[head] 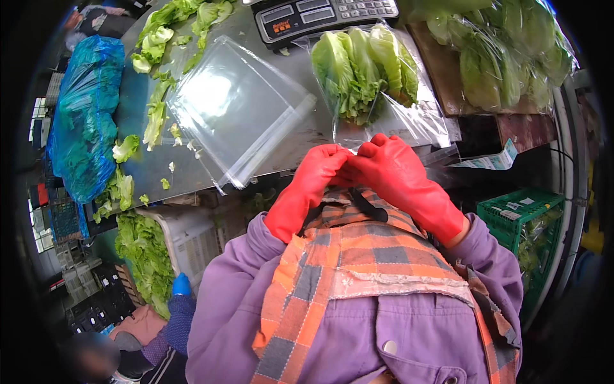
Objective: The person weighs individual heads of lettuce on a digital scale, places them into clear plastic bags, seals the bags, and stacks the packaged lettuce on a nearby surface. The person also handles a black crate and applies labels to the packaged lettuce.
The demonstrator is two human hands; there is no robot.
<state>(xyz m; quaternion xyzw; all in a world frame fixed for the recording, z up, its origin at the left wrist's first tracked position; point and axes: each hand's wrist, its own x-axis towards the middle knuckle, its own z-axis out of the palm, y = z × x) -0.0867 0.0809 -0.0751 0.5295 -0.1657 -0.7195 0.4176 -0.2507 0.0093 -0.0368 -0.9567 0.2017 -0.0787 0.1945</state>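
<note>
Both hands wear red rubber gloves and meet close to the front of my apron. Between the fingertips of my left hand point(314, 173) and my right hand point(398, 168) is the near end of a clear plastic bag point(412, 127), pinched and partly hidden by the gloves. Inside the bag, heads of green leafy lettuce point(355, 72) lie side by side on the metal table point(288, 57). Left of it lies a stack of flat clear bags point(240, 105), shining under the light.
A digital scale point(321, 17) stands behind the bag. Bagged lettuce point(503, 62) is piled at right, above a green crate point(523, 211). Loose leaves point(156, 110) and a blue bag point(86, 115) lie left. Below, a co-worker's blue-gloved hand point(181, 284) is beside a lettuce-filled crate point(187, 235).
</note>
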